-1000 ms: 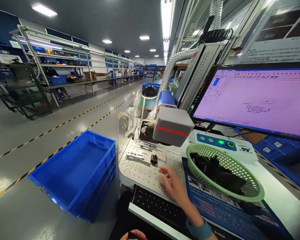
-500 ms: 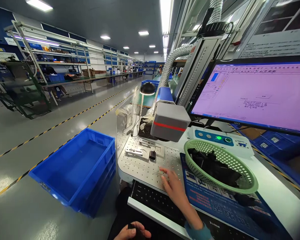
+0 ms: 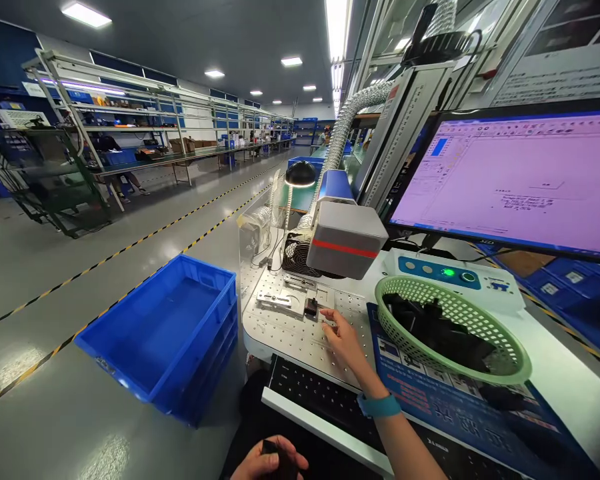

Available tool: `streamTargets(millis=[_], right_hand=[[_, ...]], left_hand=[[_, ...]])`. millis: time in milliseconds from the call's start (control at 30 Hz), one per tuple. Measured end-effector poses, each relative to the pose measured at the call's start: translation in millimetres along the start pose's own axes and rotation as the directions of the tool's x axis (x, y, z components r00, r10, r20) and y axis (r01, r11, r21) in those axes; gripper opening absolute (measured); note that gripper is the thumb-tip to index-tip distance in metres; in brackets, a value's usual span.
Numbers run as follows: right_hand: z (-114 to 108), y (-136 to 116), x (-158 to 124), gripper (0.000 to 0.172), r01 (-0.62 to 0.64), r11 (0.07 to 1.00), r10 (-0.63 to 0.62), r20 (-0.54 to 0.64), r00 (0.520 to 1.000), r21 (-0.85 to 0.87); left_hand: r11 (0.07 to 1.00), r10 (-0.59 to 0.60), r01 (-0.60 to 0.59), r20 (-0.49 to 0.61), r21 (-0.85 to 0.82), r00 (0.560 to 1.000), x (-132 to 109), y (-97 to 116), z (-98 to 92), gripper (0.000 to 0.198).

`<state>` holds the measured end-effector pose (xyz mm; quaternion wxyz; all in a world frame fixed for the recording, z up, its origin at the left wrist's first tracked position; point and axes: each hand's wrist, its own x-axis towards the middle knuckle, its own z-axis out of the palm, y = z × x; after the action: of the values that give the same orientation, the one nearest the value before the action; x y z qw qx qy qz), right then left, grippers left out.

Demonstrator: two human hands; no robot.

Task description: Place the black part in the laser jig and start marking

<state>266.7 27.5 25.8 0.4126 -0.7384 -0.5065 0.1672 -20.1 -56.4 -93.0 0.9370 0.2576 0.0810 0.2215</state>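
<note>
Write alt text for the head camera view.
A person's right hand reaches toward a small black part on a perforated metal table under a grey laser head. The left hand holds a dark object low down; a green basket sits right.

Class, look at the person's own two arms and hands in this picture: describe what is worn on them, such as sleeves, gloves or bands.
Both hands are bare, without gloves. The right hand has a teal band around the wrist, and the forearm behind it is uncovered, with no sleeve in view. The left hand shows only partly at the bottom edge; no ring, band or sleeve can be seen on the part that shows.
</note>
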Motion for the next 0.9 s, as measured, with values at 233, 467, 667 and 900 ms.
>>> streamTargets(millis=[233, 467, 667, 900], right_hand=[[-29.0, -5.5, -73.9, 0.033, 0.023, 1.000, -0.023, 0.121, 0.992, 0.002], [-17.8, 2.8, -148.6, 0.028, 0.160, 0.966, -0.094, 0.303, 0.948, -0.203], [-18.8, -0.4, -144.6, 0.028, 0.171, 0.959, -0.099, 0.298, 0.949, -0.225], [-26.5, -2.6, -108.6, 0.026, 0.120, 0.987, -0.113, 0.073, 0.991, -0.106]], left_hand=[[0.993, -0.049, 0.049, -0.002, -0.103, 0.999, -3.2, 0.1, -2.6, 0.036], [0.975, -0.068, 0.068, 0.006, -0.213, 0.998, -7.2, 7.4, 3.5, 0.033], [0.955, -0.076, 0.072, -0.003, -0.288, 0.997, -10.5, 6.7, -3.8, 0.039], [0.883, -0.014, -0.154, -0.353, -0.443, 0.936, -12.2, -6.2, -3.4, 0.037]])
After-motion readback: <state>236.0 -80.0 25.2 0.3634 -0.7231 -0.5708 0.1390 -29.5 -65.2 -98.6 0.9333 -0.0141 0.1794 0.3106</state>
